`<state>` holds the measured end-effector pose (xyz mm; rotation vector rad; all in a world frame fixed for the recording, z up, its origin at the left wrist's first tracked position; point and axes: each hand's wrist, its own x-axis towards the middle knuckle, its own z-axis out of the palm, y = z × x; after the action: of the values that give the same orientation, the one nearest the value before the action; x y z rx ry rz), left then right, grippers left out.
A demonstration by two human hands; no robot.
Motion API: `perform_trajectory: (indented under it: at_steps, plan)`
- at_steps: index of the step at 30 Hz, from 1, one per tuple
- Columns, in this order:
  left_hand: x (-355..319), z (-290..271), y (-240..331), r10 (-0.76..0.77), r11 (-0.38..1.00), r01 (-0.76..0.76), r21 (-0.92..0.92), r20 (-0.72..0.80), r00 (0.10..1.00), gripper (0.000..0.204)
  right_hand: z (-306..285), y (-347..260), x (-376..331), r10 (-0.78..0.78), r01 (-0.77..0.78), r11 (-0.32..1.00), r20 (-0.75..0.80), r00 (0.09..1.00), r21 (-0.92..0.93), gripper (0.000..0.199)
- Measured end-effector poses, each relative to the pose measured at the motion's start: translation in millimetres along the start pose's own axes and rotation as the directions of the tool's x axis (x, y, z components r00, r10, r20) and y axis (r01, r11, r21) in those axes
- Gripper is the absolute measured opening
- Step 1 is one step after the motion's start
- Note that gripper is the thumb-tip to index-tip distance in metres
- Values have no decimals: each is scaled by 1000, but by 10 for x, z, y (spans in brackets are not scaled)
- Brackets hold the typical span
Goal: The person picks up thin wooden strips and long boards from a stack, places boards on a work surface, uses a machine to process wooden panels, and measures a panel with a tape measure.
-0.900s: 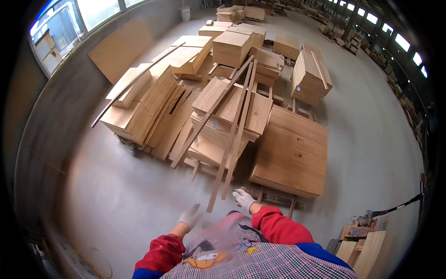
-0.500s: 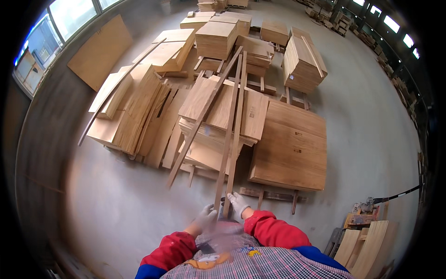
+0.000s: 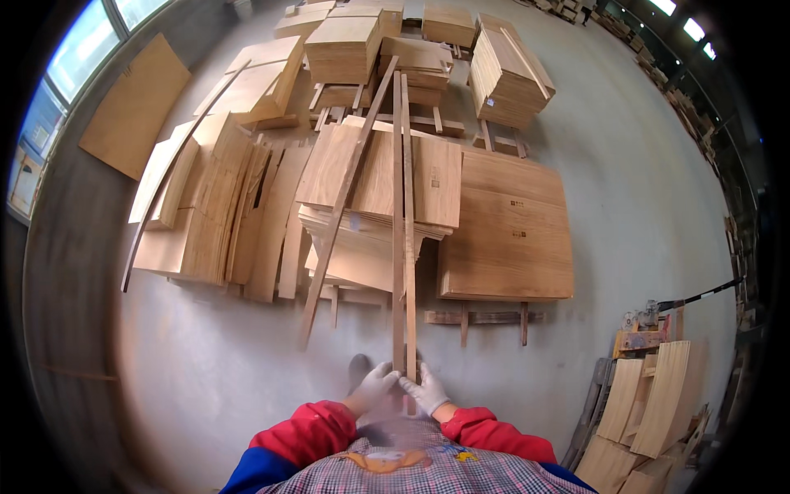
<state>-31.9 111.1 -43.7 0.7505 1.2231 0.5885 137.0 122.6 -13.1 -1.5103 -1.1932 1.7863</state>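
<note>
My left hand (image 3: 374, 389), in a pale work glove, is closed at the near end of a long, narrow wooden strip (image 3: 398, 222). My gloved right hand (image 3: 427, 391) grips a second wooden strip (image 3: 409, 214) just to its right. The fingertips of both hands nearly meet at the strips, and part of the grip is hidden. Side by side, the two strips run away from my body over a stack of wooden panels (image 3: 438, 177). A third wooden strip (image 3: 342, 202) lies slanted across the same stack, left of them, untouched.
A wide panel stack (image 3: 510, 239) stands right of the strips. Stacked boards (image 3: 206, 214) fill the left, with another strip (image 3: 177, 165) across them. More stacks (image 3: 343, 49) stand farther off. At the lower right are a pallet truck (image 3: 642, 333) and upright boards (image 3: 661, 399).
The two held strips have swung from slanting to nearly straight ahead and lie closer together. My hands have come nearer each other. The whole view has shifted slightly.
</note>
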Motion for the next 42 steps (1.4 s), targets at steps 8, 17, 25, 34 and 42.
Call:
perform_trajectory:
  at_steps: [8,17,25,34,42]
  plan:
    - [64,-111,175,-183,937,170,-304,-18,983,53,262,138,-6,-55,56,998,-37,998,27,57]
    - [135,-142,460,-222,955,222,-194,22,975,44,272,200,-15,-84,64,988,-138,987,-144,65]
    - [135,-260,237,-148,963,138,-230,-28,989,44,358,33,-57,-58,57,998,-87,995,-9,59]
    - [190,-319,357,-195,811,227,-539,117,974,41,316,19,-16,-49,49,997,-1,999,58,56]
    - [301,-416,186,-155,929,185,-320,117,981,36,302,-73,-120,-14,17,966,-13,1000,258,56]
